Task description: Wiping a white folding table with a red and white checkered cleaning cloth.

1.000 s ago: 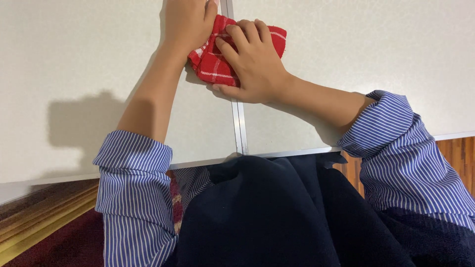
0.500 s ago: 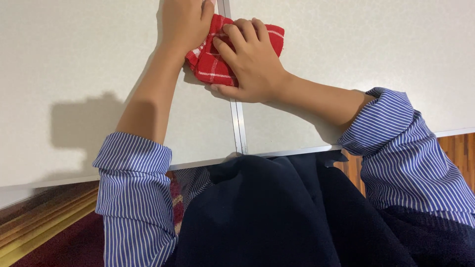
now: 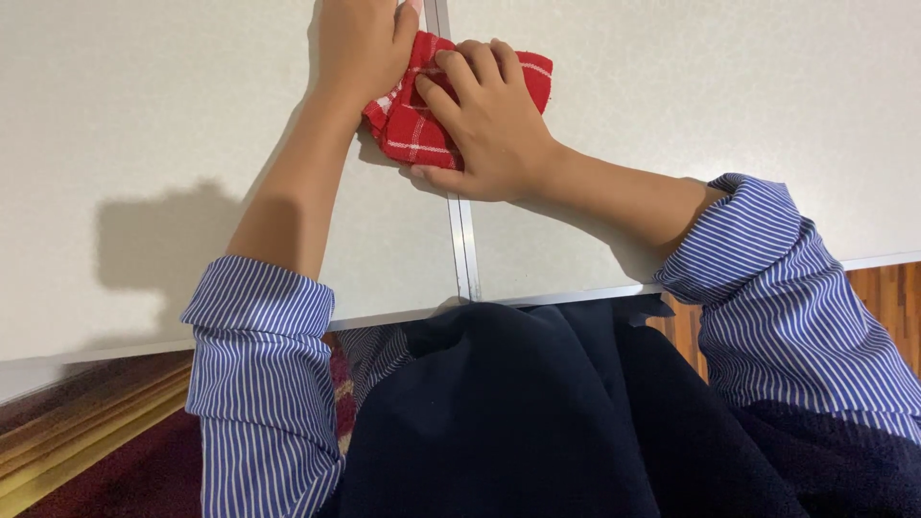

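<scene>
I see a red cloth (image 3: 422, 125) bunched on the pale table (image 3: 173, 115), lying across the metal strip (image 3: 463, 240) that splits the tabletop. It is bright red with thin white lines crossing into checks, crumpled into soft folds, one corner poking out toward the right. My right hand (image 3: 484, 125) lies flat over it, fingers curled down and pressing into the fabric, thumb resting on the table below the cloth's edge. My left hand (image 3: 360, 43) sits at the cloth's upper left edge, thumb touching it; the fingers run out of view, so I cannot tell how far they close. Both striped sleeves (image 3: 259, 384) are rolled up.
</scene>
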